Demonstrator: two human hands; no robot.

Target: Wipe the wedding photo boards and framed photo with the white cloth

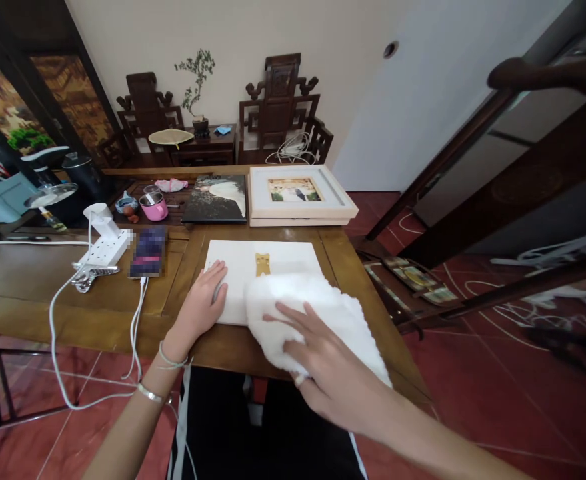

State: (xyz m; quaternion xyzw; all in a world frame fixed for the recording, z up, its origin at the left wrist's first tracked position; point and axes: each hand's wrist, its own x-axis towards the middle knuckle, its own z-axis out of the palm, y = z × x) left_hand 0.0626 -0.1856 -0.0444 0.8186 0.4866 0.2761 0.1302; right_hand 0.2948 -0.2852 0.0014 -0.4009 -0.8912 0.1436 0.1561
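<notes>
The white cloth (307, 290) looks soft, fluffy and light—it should bend any way, and a bunched handful would be a good place to grab. The white board (235, 270) seems stiff and maybe a bit slippery; its side edges look best to hold. It lies flat on the table (363, 280), near the right end, with a small gold animal shape (262, 264) on it. The cloth covers its near right part and has a bumpy edge. The left hand (201, 301) rests at the board's left edge, thumb apart, gripping nothing. The right hand (317, 350) is spread on the cloth—not squeezing it.
</notes>
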